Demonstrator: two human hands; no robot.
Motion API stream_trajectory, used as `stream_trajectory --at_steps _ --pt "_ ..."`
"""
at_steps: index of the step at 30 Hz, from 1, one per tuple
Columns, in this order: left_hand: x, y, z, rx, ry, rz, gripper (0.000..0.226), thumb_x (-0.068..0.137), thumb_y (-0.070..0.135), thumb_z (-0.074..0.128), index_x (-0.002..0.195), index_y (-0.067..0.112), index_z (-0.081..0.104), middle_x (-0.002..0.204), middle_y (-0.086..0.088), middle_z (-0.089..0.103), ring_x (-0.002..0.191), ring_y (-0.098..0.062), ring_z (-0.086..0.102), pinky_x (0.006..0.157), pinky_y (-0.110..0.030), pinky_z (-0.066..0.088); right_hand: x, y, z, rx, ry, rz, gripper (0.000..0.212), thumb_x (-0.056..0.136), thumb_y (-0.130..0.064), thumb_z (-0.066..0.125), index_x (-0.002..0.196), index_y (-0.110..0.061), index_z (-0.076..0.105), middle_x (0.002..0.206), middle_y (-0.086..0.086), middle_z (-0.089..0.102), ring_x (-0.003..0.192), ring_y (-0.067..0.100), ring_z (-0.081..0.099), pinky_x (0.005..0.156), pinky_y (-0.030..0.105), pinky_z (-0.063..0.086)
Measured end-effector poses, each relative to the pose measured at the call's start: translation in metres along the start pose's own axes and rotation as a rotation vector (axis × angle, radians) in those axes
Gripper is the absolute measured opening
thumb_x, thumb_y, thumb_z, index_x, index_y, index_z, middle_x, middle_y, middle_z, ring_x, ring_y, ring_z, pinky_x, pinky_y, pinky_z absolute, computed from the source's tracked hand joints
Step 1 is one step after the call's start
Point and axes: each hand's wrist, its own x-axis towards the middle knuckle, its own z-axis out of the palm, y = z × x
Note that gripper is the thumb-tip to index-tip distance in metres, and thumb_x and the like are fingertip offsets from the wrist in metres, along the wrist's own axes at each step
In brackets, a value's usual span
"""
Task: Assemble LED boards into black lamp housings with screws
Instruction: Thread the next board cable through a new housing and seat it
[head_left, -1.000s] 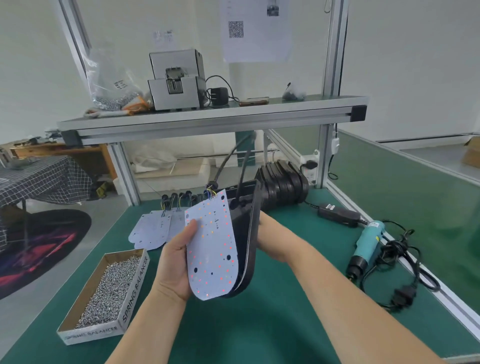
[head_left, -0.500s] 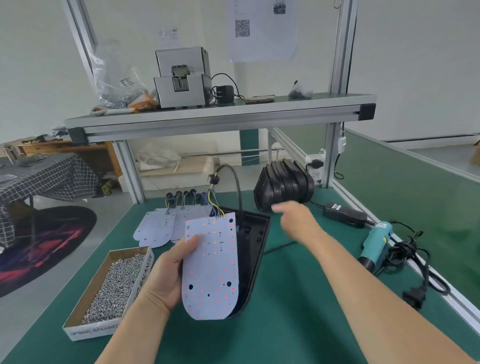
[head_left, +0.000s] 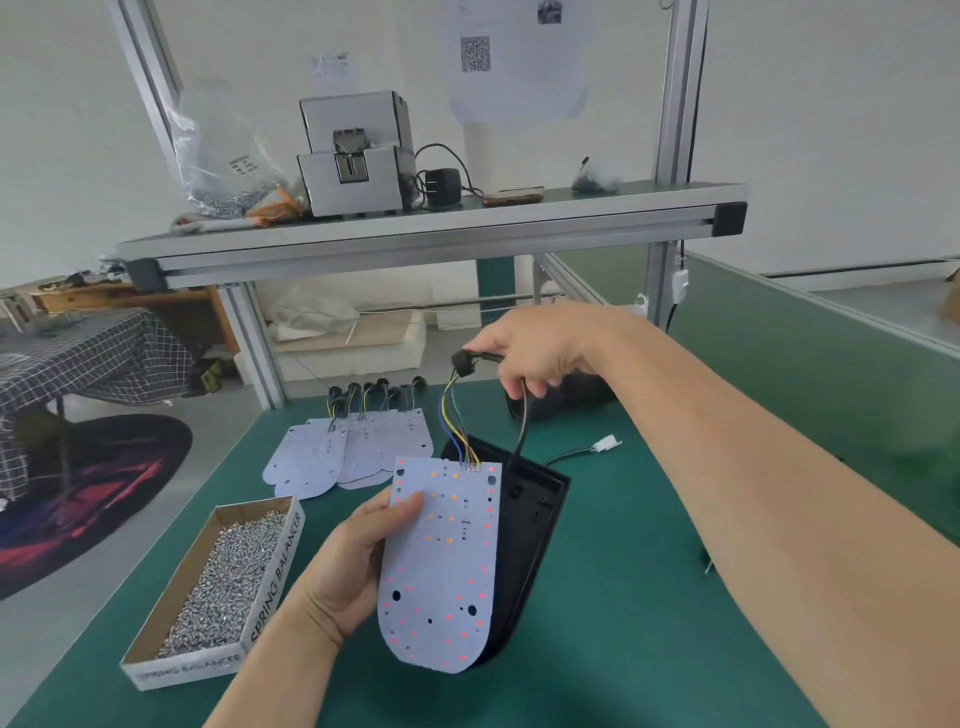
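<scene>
The left hand (head_left: 353, 571) holds 1 LED board (head_left: 441, 571) upright above the table (head_left: 649, 649). Its thumb is pressed flat on the board's face near the left edge. The other fingers go behind the board and cannot be seen.

The black housing (head_left: 535, 519) stands tilted just behind and to the right of the board, hollow side towards it. Whether it touches the table cannot be told.

The right hand (head_left: 540, 348) is raised above both, fingers curled round a black cable (head_left: 519, 421) that drops into the housing. Thumb and forefinger pinch the cable just beside its plug (head_left: 464, 364). Coloured wires (head_left: 454, 415) run from the plug down to the board's top edge.

Left of the held board, a cardboard box (head_left: 275, 566) full of screws (head_left: 218, 587) sits on the table. Beyond it lies a fanned stack of boards (head_left: 343, 452), each with its own leads. A white connector (head_left: 607, 445) lies on the table to the right of the housing. More black housings (head_left: 571, 402) show dimly under the right hand, mostly hidden.
</scene>
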Motion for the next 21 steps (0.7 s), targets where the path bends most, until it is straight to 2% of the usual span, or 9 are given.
stream_trajectory --at_steps 2,4,5,7,9,12,14,17,21 --pt "0.001 -0.003 -0.006 -0.059 0.028 0.023 0.036 0.088 0.021 0.064 0.119 0.005 0.070 0.114 -0.019 0.072 0.097 -0.033 0.072 0.078 -0.043 0.059 -0.005 0.006 0.001 0.110 -0.006 -0.037 0.058 0.094 0.009 0.033 0.136 -0.025 0.053 0.106 0.012 0.070 0.067 0.019 0.069 0.045 0.018 0.040" --pt "0.002 -0.005 -0.012 -0.123 0.079 0.039 0.036 0.089 0.025 0.061 0.120 0.011 0.071 0.115 -0.017 0.072 0.099 -0.033 0.072 0.078 -0.044 0.059 -0.010 0.010 0.006 0.206 0.076 -0.085 0.043 0.095 0.007 0.032 0.108 -0.024 0.060 0.103 0.009 0.065 0.070 0.018 0.071 0.052 0.022 0.044" --pt "0.003 -0.005 -0.014 -0.147 0.100 0.045 0.035 0.088 0.027 0.061 0.119 0.013 0.072 0.115 -0.016 0.072 0.098 -0.033 0.072 0.078 -0.045 0.060 -0.011 0.010 0.009 0.206 0.125 -0.111 0.040 0.097 0.005 0.034 0.104 -0.023 0.062 0.098 0.006 0.061 0.069 0.017 0.069 0.058 0.026 0.045" --pt "0.005 -0.007 -0.015 -0.168 0.116 0.042 0.035 0.088 0.027 0.062 0.119 0.014 0.073 0.113 -0.014 0.073 0.096 -0.032 0.073 0.076 -0.044 0.060 -0.013 0.011 0.017 0.112 0.182 -0.150 0.035 0.098 0.000 0.045 0.104 -0.023 0.070 0.083 0.000 0.052 0.065 0.017 0.056 0.063 0.030 0.040" --pt "0.005 -0.010 -0.015 -0.148 0.112 0.032 0.036 0.088 0.026 0.061 0.120 0.011 0.071 0.112 -0.015 0.073 0.095 -0.032 0.073 0.074 -0.044 0.060 -0.014 0.012 0.025 -0.006 0.208 -0.133 0.027 0.097 -0.004 0.054 0.104 -0.021 0.074 0.078 -0.004 0.045 0.065 0.016 0.049 0.062 0.030 0.037" --pt "0.006 -0.012 -0.012 -0.104 0.100 0.049 0.034 0.089 0.024 0.060 0.117 0.009 0.071 0.112 -0.018 0.072 0.096 -0.033 0.072 0.075 -0.044 0.059 -0.017 0.015 0.031 -0.041 0.243 -0.105 0.018 0.092 -0.011 0.062 0.108 -0.018 0.066 0.077 -0.007 0.050 0.075 0.021 0.054 0.062 0.029 0.041" --pt "0.008 -0.012 -0.009 -0.073 0.077 0.059 0.033 0.088 0.023 0.061 0.115 0.008 0.071 0.114 -0.020 0.071 0.097 -0.033 0.071 0.080 -0.046 0.060 -0.019 0.013 0.033 0.053 0.241 -0.120 0.039 0.093 -0.018 0.064 0.130 -0.020 0.056 0.078 -0.013 0.048 0.070 0.016 0.061 0.057 0.018 0.041" --pt "0.011 -0.009 -0.008 -0.055 0.048 0.063 0.035 0.089 0.020 0.060 0.117 0.001 0.068 0.116 -0.024 0.068 0.097 -0.035 0.069 0.085 -0.047 0.058 -0.021 0.007 0.033 0.151 0.224 -0.182 0.024 0.098 -0.025 0.061 0.122 -0.021 0.060 0.074 -0.009 0.056 0.057 0.009 0.070 0.052 0.011 0.042" --pt "0.011 -0.004 -0.010 -0.076 -0.016 0.063 0.034 0.091 0.016 0.062 0.119 -0.001 0.067 0.114 -0.025 0.070 0.095 -0.035 0.071 0.081 -0.045 0.059 -0.021 0.008 0.036 0.189 0.176 -0.197 0.020 0.102 -0.034 0.054 0.113 -0.020 0.062 0.085 -0.003 0.060 0.065 0.004 0.073 0.073 0.028 0.050"
